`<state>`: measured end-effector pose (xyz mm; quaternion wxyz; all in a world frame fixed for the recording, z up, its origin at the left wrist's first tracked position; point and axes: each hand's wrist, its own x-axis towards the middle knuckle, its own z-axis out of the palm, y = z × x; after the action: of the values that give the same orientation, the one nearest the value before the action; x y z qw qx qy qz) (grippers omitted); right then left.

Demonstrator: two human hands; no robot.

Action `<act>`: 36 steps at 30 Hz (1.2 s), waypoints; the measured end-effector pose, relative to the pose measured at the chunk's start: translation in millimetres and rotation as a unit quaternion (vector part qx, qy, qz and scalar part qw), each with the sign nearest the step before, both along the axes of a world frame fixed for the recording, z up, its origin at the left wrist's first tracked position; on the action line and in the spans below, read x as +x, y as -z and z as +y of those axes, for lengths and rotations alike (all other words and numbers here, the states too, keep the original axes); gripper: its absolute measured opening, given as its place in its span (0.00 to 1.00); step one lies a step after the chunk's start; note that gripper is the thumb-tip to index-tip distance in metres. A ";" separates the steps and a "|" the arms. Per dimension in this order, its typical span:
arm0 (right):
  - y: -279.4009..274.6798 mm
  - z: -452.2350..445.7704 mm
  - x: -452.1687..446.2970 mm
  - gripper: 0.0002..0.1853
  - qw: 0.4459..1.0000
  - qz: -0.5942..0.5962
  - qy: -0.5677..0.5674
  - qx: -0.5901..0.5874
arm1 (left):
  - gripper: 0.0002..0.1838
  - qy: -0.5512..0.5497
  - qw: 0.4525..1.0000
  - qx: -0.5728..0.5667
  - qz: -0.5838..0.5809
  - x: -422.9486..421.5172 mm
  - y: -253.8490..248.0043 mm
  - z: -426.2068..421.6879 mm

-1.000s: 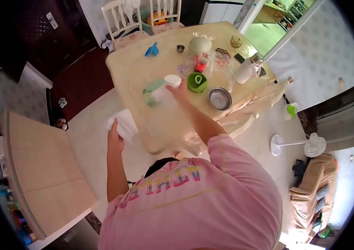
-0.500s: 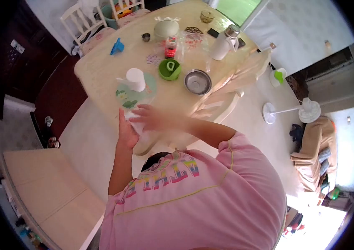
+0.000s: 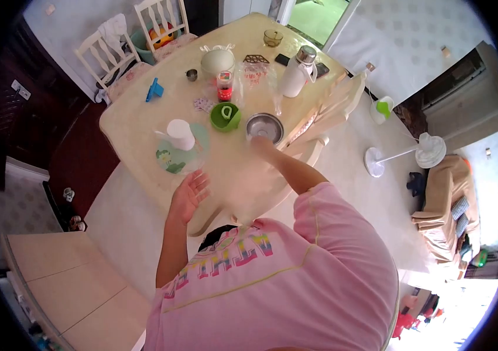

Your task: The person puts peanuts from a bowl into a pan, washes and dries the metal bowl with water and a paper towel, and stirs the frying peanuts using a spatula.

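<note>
My left hand [image 3: 191, 195] is at the table's near edge, palm up, fingers spread, with nothing in it. My right hand [image 3: 262, 144] is at the near rim of a metal bowl [image 3: 265, 126]; its fingers are blurred, and what it holds, if anything, cannot be made out. Something pale lies in the bowl. A white roll [image 3: 180, 133] stands on a green patterned mat [image 3: 193, 155], beyond my left hand. A green bowl [image 3: 225, 117] sits left of the metal bowl, with a red-lidded clear jar [image 3: 225, 86] behind it.
On the table [image 3: 137, 126] are a white flask [image 3: 298, 73], a blue object [image 3: 154, 90], a pale pot [image 3: 218, 61], a small metal cup [image 3: 191, 75], a glass bowl [image 3: 272, 38] and plastic bags. Chairs [image 3: 319, 120] stand at the right edge; a white fan [image 3: 430, 150] is beyond.
The white roll has gone from my right hand to standing on the mat. The white sheet no longer shows in my left hand, now open. My right hand has moved right to the metal bowl.
</note>
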<state>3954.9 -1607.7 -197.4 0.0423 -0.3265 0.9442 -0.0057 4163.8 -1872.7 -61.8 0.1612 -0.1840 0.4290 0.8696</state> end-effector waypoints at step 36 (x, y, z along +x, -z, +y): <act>-247.8 190.9 263.8 0.28 0.992 -0.071 -0.018 0.105 | 0.37 0.103 0.986 0.027 0.129 13.5 -29.0 281.7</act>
<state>4218.7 -1416.8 50.4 0.1436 -0.3364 0.9280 0.0708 4177.4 -1591.1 -32.7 0.1984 -0.0201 0.4393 0.8759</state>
